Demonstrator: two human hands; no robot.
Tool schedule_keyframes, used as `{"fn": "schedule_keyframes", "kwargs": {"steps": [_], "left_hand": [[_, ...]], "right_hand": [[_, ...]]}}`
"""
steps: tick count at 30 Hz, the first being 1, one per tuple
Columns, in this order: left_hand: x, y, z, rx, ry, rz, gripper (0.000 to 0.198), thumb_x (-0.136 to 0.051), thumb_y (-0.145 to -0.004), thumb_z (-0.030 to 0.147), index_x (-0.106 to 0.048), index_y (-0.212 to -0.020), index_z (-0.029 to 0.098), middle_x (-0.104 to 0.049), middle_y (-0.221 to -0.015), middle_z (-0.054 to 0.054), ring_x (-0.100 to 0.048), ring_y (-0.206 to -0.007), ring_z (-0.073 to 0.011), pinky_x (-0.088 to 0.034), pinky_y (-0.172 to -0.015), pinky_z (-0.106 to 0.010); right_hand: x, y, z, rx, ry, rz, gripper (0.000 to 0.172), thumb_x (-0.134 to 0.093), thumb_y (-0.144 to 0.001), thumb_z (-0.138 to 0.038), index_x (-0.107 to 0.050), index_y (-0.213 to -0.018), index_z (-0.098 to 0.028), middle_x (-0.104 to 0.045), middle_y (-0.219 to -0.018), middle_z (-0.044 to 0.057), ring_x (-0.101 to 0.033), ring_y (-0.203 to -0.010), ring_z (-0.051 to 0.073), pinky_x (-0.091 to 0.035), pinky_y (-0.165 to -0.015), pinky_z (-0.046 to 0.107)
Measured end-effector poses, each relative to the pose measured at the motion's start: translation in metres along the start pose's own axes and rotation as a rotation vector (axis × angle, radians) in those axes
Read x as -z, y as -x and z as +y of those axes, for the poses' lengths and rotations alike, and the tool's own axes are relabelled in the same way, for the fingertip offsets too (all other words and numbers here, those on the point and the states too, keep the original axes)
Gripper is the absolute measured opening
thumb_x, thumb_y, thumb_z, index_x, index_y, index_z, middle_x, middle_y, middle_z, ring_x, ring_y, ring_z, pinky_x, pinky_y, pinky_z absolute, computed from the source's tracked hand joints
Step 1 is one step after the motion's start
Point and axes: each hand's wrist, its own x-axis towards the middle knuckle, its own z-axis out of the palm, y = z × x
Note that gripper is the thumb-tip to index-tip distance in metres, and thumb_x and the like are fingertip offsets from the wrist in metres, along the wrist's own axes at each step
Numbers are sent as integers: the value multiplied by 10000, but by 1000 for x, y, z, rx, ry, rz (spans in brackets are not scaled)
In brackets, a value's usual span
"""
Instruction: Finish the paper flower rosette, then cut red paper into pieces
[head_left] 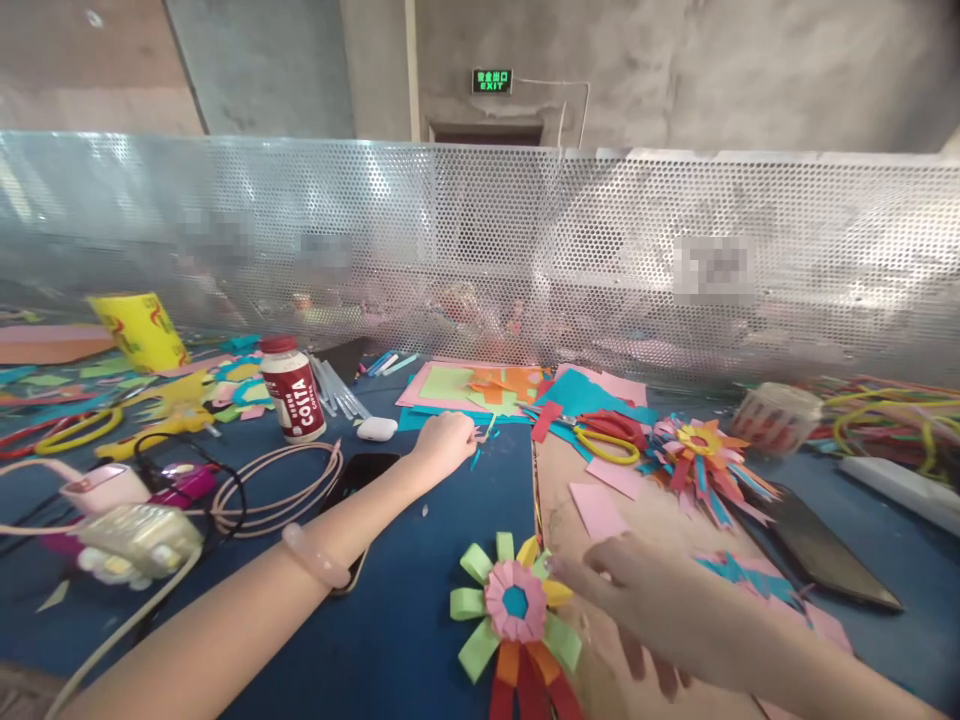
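Observation:
My left hand [445,441] reaches far forward over the blue table, fingers curled in a pinch at the near edge of a stack of coloured paper sheets [480,388]; what it pinches is too small to name. A pink bangle [315,558] sits on that wrist. My right hand [637,600] is blurred, fingers stretched out, its fingertips touching the right side of a paper flower [516,608] with a pink pleated centre, green and yellow loops and red-orange ribbon tails.
A brown cardboard sheet [660,520] holds a second paper flower [701,455] and scissors [611,435]. A Costa bottle [293,388], earbud case [376,429], coiled cable [277,478], two phones [821,550], yellow cup [139,328]. A perforated metal screen [480,250] closes the far side.

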Motion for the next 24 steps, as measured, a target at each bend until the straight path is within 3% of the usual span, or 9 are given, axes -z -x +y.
{"fn": "schedule_keyframes", "kwargs": {"steps": [2, 6, 10, 13, 18, 24], "left_hand": [[7, 5, 3, -16, 20, 21, 129, -527, -737, 153, -647, -690, 143, -670, -722, -92, -612, -703, -216, -399, -640, -280], [23, 16, 9, -75, 71, 47, 157, -482, -799, 215, -626, -771, 160, -668, -739, -62, -600, -675, -182, -388, -622, -260], [29, 26, 15, -157, 209, 81, 129, -496, -799, 230, -607, -773, 169, -653, -725, -42, -586, -678, -171, -390, -633, -261], [28, 38, 18, -196, 332, 82, 102, -522, -786, 244, -602, -771, 181, -647, -729, -29, -584, -682, -165, -404, -646, -264], [30, 69, 25, -262, 423, 98, 129, -537, -799, 251, -615, -886, 196, -654, -792, -25, -596, -749, -162, -423, -703, -268], [28, 90, 32, -371, 433, 52, 157, -521, -824, 268, -668, -844, 216, -664, -755, -28, -582, -736, -166, -410, -696, -262]], "right_hand": [[6, -6, -7, -103, 166, -27, 412, -460, -752, -580, -544, -559, -226, -460, -310, -13, -352, -209, 108, -237, -310, 254], [16, -31, -19, 101, 481, 180, 352, -407, -828, -427, -545, -585, -214, -579, -514, 25, -498, -417, 140, -286, -431, 265], [13, -64, -22, 279, 245, 163, 252, -426, -826, -335, -628, -763, -198, -647, -727, 27, -553, -616, 149, -386, -565, 271], [6, -77, -23, 306, 94, 121, 226, -462, -802, -319, -638, -798, -178, -646, -741, 20, -549, -640, 142, -414, -603, 267], [1, -60, -21, 280, -12, 102, 227, -436, -823, -301, -633, -784, -194, -654, -764, 9, -574, -706, 151, -425, -640, 272], [-6, -33, -4, 198, -66, 113, 250, -430, -834, -308, -628, -732, -195, -639, -717, 15, -572, -708, 164, -427, -655, 285]]}}
